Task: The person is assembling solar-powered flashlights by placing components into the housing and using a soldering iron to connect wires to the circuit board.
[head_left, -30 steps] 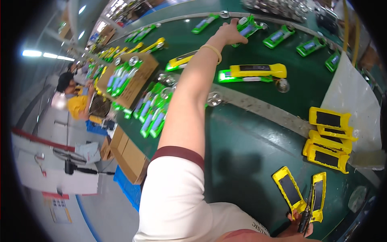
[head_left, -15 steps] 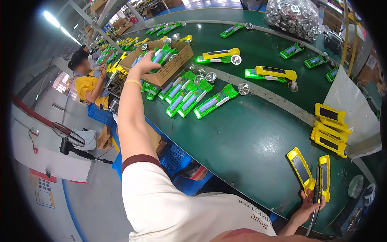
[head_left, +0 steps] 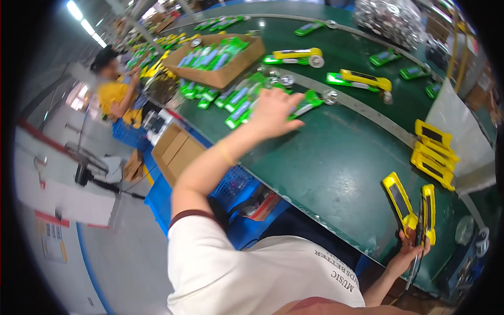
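My left hand (head_left: 275, 113) reaches over the table, fingers apart and blurred. Beneath it lies a green flashlight housing (head_left: 311, 104) with a silver reflector (head_left: 329, 97); whether they touch I cannot tell. Other green housings (head_left: 240, 105) with blue cells lie left of the hand. At the lower right my right hand (head_left: 412, 253) is closed round a slim black-and-metal tool (head_left: 415, 262) that resembles a soldering iron. Just beyond its fingers are two yellow cover shells with dark panels, a left one (head_left: 400, 199) and a right one (head_left: 429, 212). Its fingers overlap the left shell's lower end.
A cardboard box (head_left: 233, 77) of green housings stands at the far left. Yellow covers (head_left: 434, 152) are stacked at the right. Yellow-and-green flashlights (head_left: 365, 80) lie farther back, near a bag of reflectors (head_left: 391, 23). A person in yellow (head_left: 113, 97) sits at the left.
My left hand has moved from the cardboard box rightward and nearer, to the rightmost green housing of the group. My right hand keeps its grip on the slim tool. The view has shifted slightly.
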